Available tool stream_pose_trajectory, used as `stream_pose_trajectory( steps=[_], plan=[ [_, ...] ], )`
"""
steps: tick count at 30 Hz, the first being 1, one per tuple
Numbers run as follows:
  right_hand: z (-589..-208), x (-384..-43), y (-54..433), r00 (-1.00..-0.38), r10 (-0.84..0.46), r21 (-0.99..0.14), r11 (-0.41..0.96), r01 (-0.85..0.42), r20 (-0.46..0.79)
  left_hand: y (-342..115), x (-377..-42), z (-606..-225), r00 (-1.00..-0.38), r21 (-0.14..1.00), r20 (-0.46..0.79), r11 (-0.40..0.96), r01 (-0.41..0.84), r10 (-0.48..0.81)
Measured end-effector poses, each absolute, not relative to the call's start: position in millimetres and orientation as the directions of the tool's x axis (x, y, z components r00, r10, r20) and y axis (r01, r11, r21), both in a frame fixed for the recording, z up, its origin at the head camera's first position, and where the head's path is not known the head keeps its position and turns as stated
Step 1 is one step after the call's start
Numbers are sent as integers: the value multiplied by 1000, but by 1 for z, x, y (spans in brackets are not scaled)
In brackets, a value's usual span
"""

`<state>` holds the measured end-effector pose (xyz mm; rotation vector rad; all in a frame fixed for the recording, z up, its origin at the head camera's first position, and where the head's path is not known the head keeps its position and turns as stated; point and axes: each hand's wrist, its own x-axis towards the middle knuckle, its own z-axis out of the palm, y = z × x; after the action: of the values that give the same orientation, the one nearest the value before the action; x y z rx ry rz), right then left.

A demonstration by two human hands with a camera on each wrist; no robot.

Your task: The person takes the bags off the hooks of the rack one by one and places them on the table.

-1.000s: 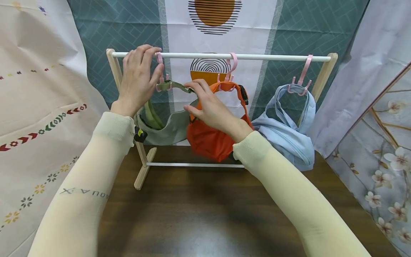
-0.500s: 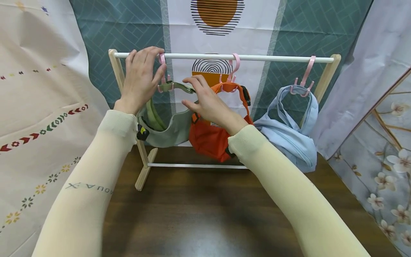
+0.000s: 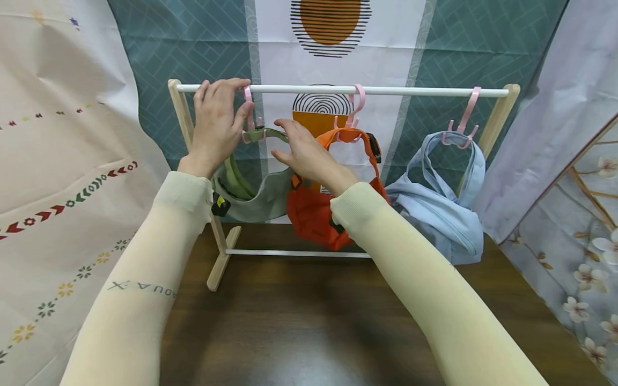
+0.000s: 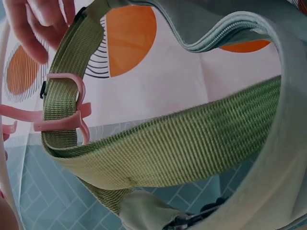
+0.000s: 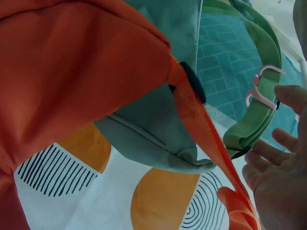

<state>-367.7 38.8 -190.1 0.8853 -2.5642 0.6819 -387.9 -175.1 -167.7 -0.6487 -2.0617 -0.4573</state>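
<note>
A green-grey waist bag point(image 3: 263, 201) hangs by its green strap point(image 3: 270, 132) from a pink hook point(image 3: 248, 104) at the left of a white rod. My left hand point(image 3: 215, 120) rests its fingers over the rod at the hook's top, thumb beside the stem; its palm side is hidden. Close by the strap's right part is my right hand point(image 3: 311, 155), fingers loosely extended, gripping nothing. In the right wrist view, the right hand point(image 5: 283, 148) has its fingertips at the strap point(image 5: 264, 91); contact is hard to tell. Behind its forearm hangs an orange bag point(image 3: 309, 217).
The white rod point(image 3: 405, 91) spans a wooden-ended rack on a dark brown table point(image 3: 289, 321). A light blue bag point(image 3: 441, 209) hangs from a pink hook point(image 3: 465, 115) at the right. Patterned cloths point(image 3: 63, 161) surround the rack.
The head view has shifted, so the rack appears slightly lower and further right. My right hand has moved a little left relative to the rack. The left hand keeps its place at the hook.
</note>
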Motion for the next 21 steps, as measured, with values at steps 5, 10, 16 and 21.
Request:
stream_pose_trajectory(
  steps=[5, 10, 16, 21],
  plan=[
    [-191, -375, 34, -778, -471, -291, 741, -605, 416, -175, -386, -166, -478, 100, 839, 790, 605, 260],
    [-195, -378, 34, -793, -445, -303, 754, -582, 417, -173, -384, -164, -522, 149, 818, 787, 599, 242],
    [-199, -382, 31, -821, -366, -362, 764, -534, 439, -172, -382, -161, -548, 175, 801, 782, 598, 240],
    [-196, -382, 25, -801, -324, -422, 717, -555, 503, -174, -381, -161, -561, 181, 795, 791, 584, 233]
  ],
)
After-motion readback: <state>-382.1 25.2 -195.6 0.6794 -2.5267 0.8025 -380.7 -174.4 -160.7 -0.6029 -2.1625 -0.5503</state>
